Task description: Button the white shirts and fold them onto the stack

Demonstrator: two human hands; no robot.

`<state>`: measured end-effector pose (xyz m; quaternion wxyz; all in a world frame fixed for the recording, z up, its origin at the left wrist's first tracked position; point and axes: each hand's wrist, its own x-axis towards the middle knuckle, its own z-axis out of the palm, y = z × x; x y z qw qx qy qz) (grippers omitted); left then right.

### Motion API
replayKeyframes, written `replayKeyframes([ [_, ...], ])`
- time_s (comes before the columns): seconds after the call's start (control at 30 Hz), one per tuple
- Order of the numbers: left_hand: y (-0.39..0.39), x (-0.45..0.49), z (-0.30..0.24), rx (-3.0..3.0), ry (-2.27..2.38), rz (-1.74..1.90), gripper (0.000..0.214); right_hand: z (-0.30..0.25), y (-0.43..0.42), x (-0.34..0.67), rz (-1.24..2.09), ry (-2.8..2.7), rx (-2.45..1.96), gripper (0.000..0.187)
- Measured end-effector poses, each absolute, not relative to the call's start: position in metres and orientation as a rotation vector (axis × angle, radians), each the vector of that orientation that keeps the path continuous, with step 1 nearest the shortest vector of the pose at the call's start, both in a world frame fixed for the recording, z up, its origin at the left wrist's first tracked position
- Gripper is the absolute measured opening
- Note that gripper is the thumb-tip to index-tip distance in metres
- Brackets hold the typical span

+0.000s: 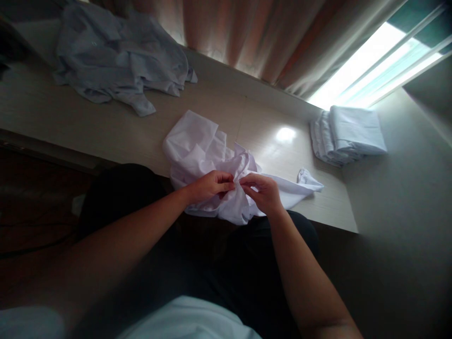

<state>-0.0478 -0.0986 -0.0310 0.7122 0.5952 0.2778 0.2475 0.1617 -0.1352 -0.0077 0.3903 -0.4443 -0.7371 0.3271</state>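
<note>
A crumpled white shirt [201, 146] lies on the pale tabletop, its lower part hanging over the front edge above my knees. My left hand [215, 184] pinches the cloth near the collar area. Just beside it, my right hand [263, 189] pinches the same gathered strip, fingertips close to the left ones. Whether a button sits between the fingers is too small to make out. To the right, a sleeve of the shirt stretches along the table and ends in a cuff [306, 179].
A loose heap of white garments [120, 56] lies at the back left. Folded white garments [356, 132] are stacked at the right against the wall. Brown curtains [240, 37] hang behind the table [268, 113], with a bright window [381, 66] at the upper right.
</note>
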Motion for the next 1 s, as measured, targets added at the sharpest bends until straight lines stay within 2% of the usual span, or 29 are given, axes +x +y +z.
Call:
replayKeyframes([
  [0.8, -0.0957, -0.0496, -0.0244, 1.402, 0.635, 0.542, 0.029, -0.0065, -0.1337, 0.1586, 0.919, -1.885, -1.153, 0.011],
  [1.0, -0.0962, -0.0484, -0.0225, 1.405, 0.67, 0.577, 0.038, -0.0117, -0.1322, 0.1575, 0.904, -1.911, -1.157, 0.011],
])
